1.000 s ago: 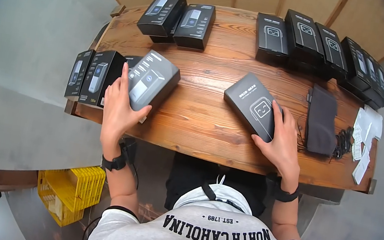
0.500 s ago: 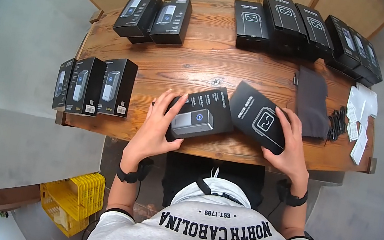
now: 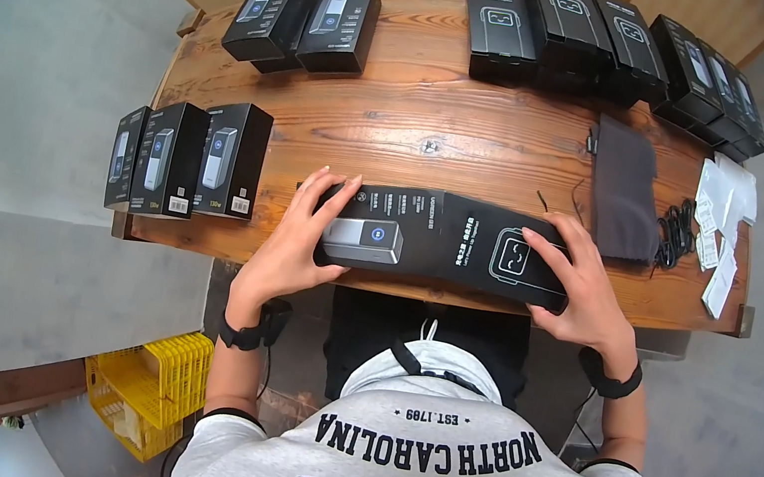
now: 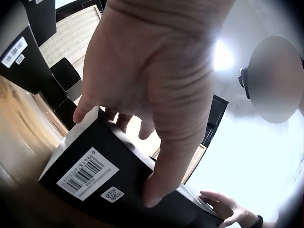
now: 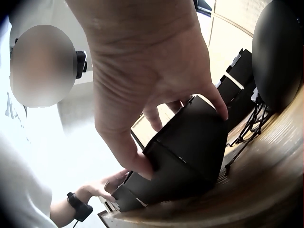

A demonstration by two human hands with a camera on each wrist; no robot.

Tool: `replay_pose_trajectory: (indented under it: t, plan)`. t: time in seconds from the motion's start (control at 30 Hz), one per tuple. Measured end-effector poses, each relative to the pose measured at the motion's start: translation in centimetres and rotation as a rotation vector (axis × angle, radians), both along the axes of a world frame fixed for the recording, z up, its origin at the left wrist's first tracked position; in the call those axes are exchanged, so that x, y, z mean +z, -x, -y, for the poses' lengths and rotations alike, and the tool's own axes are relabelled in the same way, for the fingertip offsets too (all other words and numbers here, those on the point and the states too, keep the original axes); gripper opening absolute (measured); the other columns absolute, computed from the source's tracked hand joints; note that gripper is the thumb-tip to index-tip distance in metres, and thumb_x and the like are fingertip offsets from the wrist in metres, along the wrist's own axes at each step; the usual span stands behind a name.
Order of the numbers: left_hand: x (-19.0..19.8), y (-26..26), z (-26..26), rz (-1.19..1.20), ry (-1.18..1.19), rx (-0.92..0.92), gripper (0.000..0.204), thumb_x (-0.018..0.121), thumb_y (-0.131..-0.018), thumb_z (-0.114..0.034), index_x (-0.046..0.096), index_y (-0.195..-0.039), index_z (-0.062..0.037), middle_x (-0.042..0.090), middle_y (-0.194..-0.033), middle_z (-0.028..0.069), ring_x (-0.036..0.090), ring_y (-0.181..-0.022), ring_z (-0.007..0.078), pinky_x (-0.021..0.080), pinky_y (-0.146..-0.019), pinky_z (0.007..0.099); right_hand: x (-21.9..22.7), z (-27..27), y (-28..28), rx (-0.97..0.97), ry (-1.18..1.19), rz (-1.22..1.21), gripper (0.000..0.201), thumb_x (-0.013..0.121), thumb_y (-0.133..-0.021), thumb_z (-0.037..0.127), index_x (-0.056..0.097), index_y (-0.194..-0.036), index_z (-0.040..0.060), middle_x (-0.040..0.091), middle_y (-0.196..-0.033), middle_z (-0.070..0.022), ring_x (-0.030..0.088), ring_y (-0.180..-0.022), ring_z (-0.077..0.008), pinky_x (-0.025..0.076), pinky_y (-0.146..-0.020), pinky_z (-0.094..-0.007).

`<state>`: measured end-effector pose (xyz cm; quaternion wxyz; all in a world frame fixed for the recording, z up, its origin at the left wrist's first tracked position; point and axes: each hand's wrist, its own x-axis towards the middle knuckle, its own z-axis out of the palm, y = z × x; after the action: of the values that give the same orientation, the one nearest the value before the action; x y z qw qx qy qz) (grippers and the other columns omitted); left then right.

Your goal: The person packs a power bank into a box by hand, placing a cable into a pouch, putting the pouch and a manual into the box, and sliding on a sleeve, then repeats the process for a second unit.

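Observation:
Near the table's front edge, two black boxes meet end to end in the head view. My left hand (image 3: pixel 298 237) grips the left box (image 3: pixel 418 235), which is printed with a silver device, thumb on the near side and fingers over the far side. Its outer end bears a barcode label (image 4: pixel 88 174) in the left wrist view. My right hand (image 3: pixel 590 281) grips the right box (image 3: pixel 467 271), printed with a smiling face outline, in the same way. Flap seams show on that box's plain outer end (image 5: pixel 199 137) in the right wrist view.
Three upright boxes (image 3: pixel 168 157) stand at the left, more boxes (image 3: pixel 337 24) at the back left. Several face-outline boxes (image 3: pixel 569 27) line the back right. A dark pouch (image 3: pixel 624 193), black cables (image 3: pixel 675 232) and white papers (image 3: pixel 733 196) lie at the right. Below is a yellow crate (image 3: pixel 152 372).
My left hand has brought its box from the left-hand group to the front middle and turned it. The right hand has turned its box, and the two ends have come together.

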<state>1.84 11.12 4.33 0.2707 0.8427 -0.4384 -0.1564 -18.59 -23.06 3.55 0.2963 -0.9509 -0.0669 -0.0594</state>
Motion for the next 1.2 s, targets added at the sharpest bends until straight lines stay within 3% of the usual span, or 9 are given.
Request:
replay_pose_trajectory:
  t: [0.23,0.43,0.5,0.63,0.9,1.2]
  plan:
    - [0.2,-0.3,-0.5,-0.047,-0.017,-0.023,0.109,0.084,-0.063,-0.005,0.033,-0.158,-0.012,0.033,-0.156,0.0163,0.02,-0.153,0.0404,0.027,-0.123,0.0471,0.8,0.5,-0.4,0.051,-0.051,-0.035,0.087,0.076,-0.062,0.01,0.054,-0.146,0.0161,0.042,-0.147,-0.0213,0.041,-0.137,-0.0425,0.034,-0.114,-0.0515]
    - [0.0,-0.2,-1.2,-0.082,-0.027,-0.034,0.111,0.084,-0.063,-0.005,0.029,-0.16,-0.0138,0.034,-0.156,0.0155,0.02,-0.152,0.043,0.027,-0.123,0.0512,0.5,0.4,-0.7,0.082,-0.108,-0.058,0.089,0.077,-0.06,0.011,0.054,-0.147,0.0173,0.043,-0.146,-0.0214,0.04,-0.138,-0.0427,0.033,-0.114,-0.0515]
    - [-0.2,-0.5,-1.7,-0.12,-0.023,-0.034,0.112,0.084,-0.06,-0.004,0.031,-0.159,-0.0113,0.034,-0.158,0.0149,0.019,-0.154,0.0401,0.026,-0.124,0.0475,0.5,0.4,-0.9,0.095,-0.118,-0.065,0.091,0.078,-0.059,0.012,0.054,-0.147,0.0178,0.043,-0.146,-0.0217,0.04,-0.138,-0.0429,0.033,-0.114,-0.0517]
    - [0.3,-0.9,-2.6,-0.087,-0.038,0.021,0.112,0.084,-0.059,-0.005,0.032,-0.159,-0.0117,0.034,-0.158,0.0147,0.019,-0.154,0.0406,0.026,-0.124,0.0482,0.6,-1.0,-0.8,0.276,-0.177,-0.186,0.095,0.078,-0.059,0.013,0.051,-0.149,0.0197,0.044,-0.145,-0.0233,0.042,-0.137,-0.0437,0.032,-0.115,-0.0519]
    - [0.4,-0.3,-2.7,-0.107,-0.036,-0.014,0.106,0.084,-0.062,-0.006,0.038,-0.157,-0.017,0.04,-0.154,0.0151,0.022,-0.151,0.0442,0.029,-0.122,0.052,0.7,-0.4,-1.3,0.085,-0.109,-0.095,0.091,0.074,-0.061,0.012,0.05,-0.149,0.0173,0.043,-0.145,-0.0231,0.04,-0.136,-0.045,0.032,-0.115,-0.0518]
    - [-0.6,0.5,-2.2,-0.003,0.029,0.062,0.104,0.084,-0.061,-0.006,0.041,-0.155,-0.0141,0.038,-0.156,0.015,0.024,-0.152,0.0417,0.031,-0.121,0.0488,0.8,-1.0,-1.3,0.054,-0.057,-0.046,0.088,0.074,-0.061,0.01,0.054,-0.147,0.0174,0.042,-0.147,-0.0217,0.039,-0.137,-0.0436,0.031,-0.115,-0.0528]
